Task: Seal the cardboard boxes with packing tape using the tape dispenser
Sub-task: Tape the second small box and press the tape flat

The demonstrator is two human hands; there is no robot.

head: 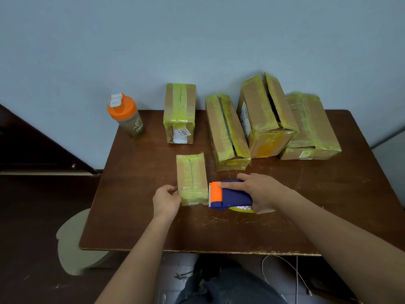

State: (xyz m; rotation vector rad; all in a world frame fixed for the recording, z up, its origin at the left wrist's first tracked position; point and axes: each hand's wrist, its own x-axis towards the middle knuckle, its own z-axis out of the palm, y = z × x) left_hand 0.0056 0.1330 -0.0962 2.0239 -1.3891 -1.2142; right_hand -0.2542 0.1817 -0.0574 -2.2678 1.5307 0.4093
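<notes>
Head view shows the left hand [166, 199] pinching a small, likely light box [192, 179] on the table [140, 216] while the right hand [257, 191] grips the rigid tape dispenser [230, 197].

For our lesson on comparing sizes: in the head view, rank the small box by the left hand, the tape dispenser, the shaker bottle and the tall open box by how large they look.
1. tall open box
2. small box
3. and 4. tape dispenser and shaker bottle look alike; the dispenser is nearer and partly covered by the right hand, so unranked.
</notes>
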